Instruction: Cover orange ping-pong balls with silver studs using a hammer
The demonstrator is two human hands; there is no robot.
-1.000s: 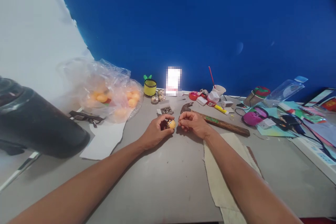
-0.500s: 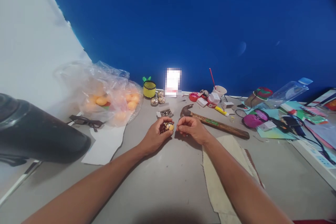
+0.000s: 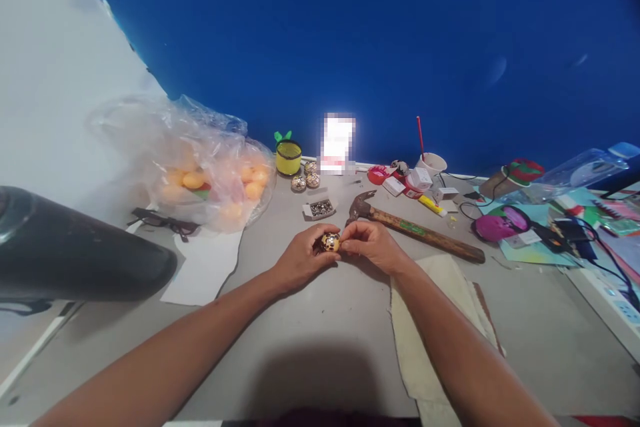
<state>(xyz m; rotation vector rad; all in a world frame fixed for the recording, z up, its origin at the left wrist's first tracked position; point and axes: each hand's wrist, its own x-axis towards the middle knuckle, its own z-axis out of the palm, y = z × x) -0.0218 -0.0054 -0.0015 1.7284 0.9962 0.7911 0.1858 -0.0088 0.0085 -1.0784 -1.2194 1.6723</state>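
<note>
Near the middle of the grey table (image 3: 300, 347), my left hand (image 3: 306, 255) is wrapped round a small yellow ball (image 3: 331, 242) studded with shiny metal dots. My right hand (image 3: 369, 247) is closed in a pinch at the ball's right side; whatever its fingertips hold is too small to make out. Just beyond my hands lies a small open box (image 3: 320, 208) of shiny metal pieces. Farther back, several studded balls (image 3: 299, 182) sit beside a yellow-green container (image 3: 289, 158). A hammer (image 3: 425, 230) with a wooden handle lies behind my right hand.
A clear bag of orange balls (image 3: 215, 180), dark glasses (image 3: 167, 223) and a large dark cylinder (image 3: 80, 247) stand or lie at left. A beige cloth (image 3: 425, 333) is under my right forearm. Right: a paper cup (image 3: 431, 165), small boxes, a plastic bottle (image 3: 580, 173), a power strip (image 3: 607, 300).
My right hand has closed the gap to the ball and its fingertips are now at the ball's side. The ball shows more of its studded face. The whole view has shifted slightly.
</note>
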